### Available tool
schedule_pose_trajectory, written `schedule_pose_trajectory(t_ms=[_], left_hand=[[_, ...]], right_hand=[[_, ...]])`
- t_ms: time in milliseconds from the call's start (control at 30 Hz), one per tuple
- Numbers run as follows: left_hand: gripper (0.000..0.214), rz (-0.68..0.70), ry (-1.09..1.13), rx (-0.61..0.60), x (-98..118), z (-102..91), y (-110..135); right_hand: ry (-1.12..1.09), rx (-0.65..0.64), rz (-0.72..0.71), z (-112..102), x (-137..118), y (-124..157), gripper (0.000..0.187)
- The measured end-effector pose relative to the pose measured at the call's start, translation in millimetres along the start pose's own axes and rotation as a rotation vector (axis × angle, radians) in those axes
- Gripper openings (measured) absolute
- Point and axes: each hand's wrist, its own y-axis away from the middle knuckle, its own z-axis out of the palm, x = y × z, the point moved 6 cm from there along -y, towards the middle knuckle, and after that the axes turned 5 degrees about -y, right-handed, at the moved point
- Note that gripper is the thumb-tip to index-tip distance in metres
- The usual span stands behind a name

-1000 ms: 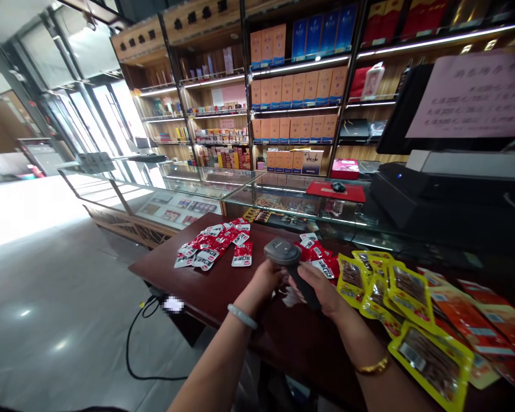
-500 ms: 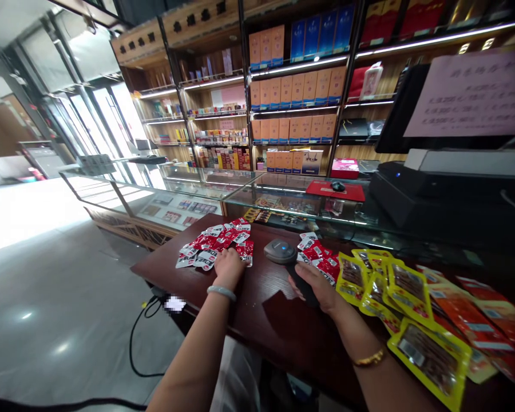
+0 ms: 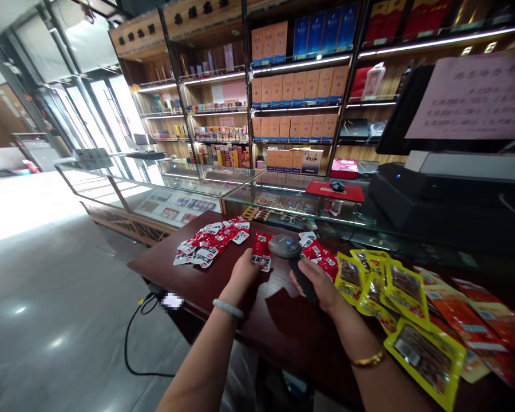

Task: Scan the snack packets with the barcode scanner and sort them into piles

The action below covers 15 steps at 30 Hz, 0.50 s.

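My left hand (image 3: 244,276) grips a small red snack packet (image 3: 262,251) and holds it up beside the head of a grey handheld barcode scanner (image 3: 285,247). My right hand (image 3: 318,284) is wrapped round the scanner's dark handle, just above the dark wooden table (image 3: 223,286). A pile of red packets (image 3: 210,243) lies to the left of my left hand. A smaller heap of red packets (image 3: 320,254) lies behind the scanner.
Yellow snack bags (image 3: 395,297) and orange bags (image 3: 476,326) spread over the table's right side. Behind stand glass display counters (image 3: 189,189), a black till with screen (image 3: 446,183) and stocked shelves (image 3: 292,86). A black cable (image 3: 133,343) trails on the grey floor at left.
My left hand left the scanner, reached to the red pile, picked up one packet and brought it back beside the scanner head. My right hand kept its hold on the scanner.
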Motion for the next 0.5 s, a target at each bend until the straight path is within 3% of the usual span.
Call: schedule_pose_trajectory(t_ms=[300, 433, 500], left_hand=[[0.026, -0.009, -0.018, -0.043, 14, 5.9, 7], [0.033, 0.07, 0.037, -0.078, 36, 32.2, 4], [0.024, 0.156, 0.119, -0.139, 57, 50.2, 1]], right_hand=[[-0.039, 0.027, -0.011, -1, -1, -1, 0.038], [-0.029, 0.022, -0.016, 5, -7, 1, 0.038], [-0.018, 0.016, -0.015, 8, -10, 2, 0.039]])
